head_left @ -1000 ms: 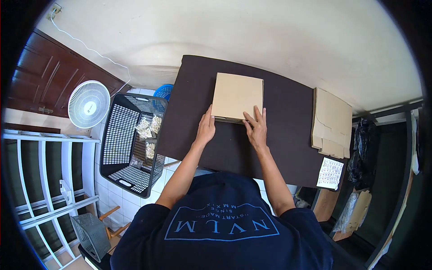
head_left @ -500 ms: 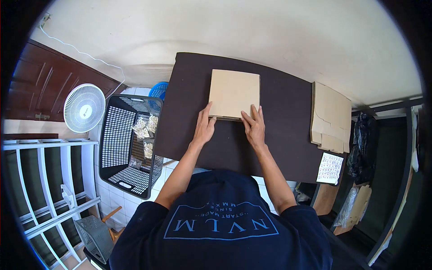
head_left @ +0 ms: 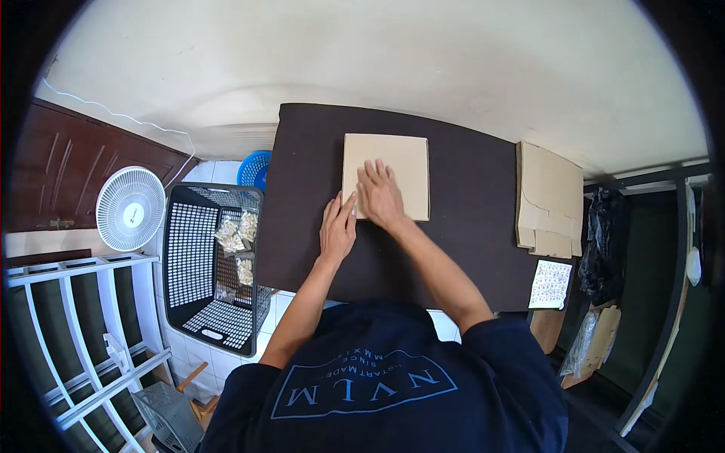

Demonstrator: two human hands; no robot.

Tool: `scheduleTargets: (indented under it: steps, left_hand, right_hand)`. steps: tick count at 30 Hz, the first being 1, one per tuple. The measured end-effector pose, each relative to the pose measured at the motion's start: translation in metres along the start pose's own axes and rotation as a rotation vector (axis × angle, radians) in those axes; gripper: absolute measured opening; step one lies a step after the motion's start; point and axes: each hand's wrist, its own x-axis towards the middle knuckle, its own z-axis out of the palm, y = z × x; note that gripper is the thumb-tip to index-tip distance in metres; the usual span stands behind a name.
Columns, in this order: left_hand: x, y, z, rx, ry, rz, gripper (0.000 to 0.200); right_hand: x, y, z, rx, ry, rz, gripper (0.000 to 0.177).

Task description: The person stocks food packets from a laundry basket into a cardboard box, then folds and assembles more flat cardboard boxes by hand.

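A closed, flat cardboard box lies on the dark brown table. Over the left half of its top rests my right hand, palm down with the fingers stretched out. At the box's near left corner is my left hand, its fingertips touching the edge and its fingers extended. Neither hand is wrapped round anything.
Flattened cardboard pieces and a printed sheet lie at the table's right edge. Left of the table stand a black crate holding several filled bags, a blue basket and a white fan.
My right hand has left the box's near right corner and moved left onto its top. My left hand stays at the near left corner. The camera view has shifted slightly.
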Motion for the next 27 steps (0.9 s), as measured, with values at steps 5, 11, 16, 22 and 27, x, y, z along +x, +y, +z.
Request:
scheduleTargets:
  steps: [5, 11, 16, 22, 27]
  left_hand:
    - [0.000, 0.008, 0.000, 0.122, -0.067, -0.136, 0.039]
    - [-0.003, -0.006, 0.010, -0.160, -0.011, -0.139, 0.049]
    - [-0.001, 0.000, 0.006, -0.201, 0.021, -0.414, 0.055]
    - [0.001, -0.006, 0.000, -0.518, 0.037, -0.691, 0.051]
    - [0.041, -0.055, -0.040, -0.599, 0.226, -0.644, 0.048]
  right_hand:
    - [0.025, 0.067, -0.033, -0.305, -0.028, 0.178, 0.045]
    - [-0.051, 0.071, -0.054, -0.231, -0.045, 0.270, 0.049]
    - [-0.095, 0.031, -0.050, 0.474, 0.061, 0.900, 0.060]
    - [-0.071, 0.025, -0.044, 0.790, 0.098, 0.979, 0.052]
    - [0.001, 0.003, -0.017, 0.792, 0.038, 0.856, 0.055]
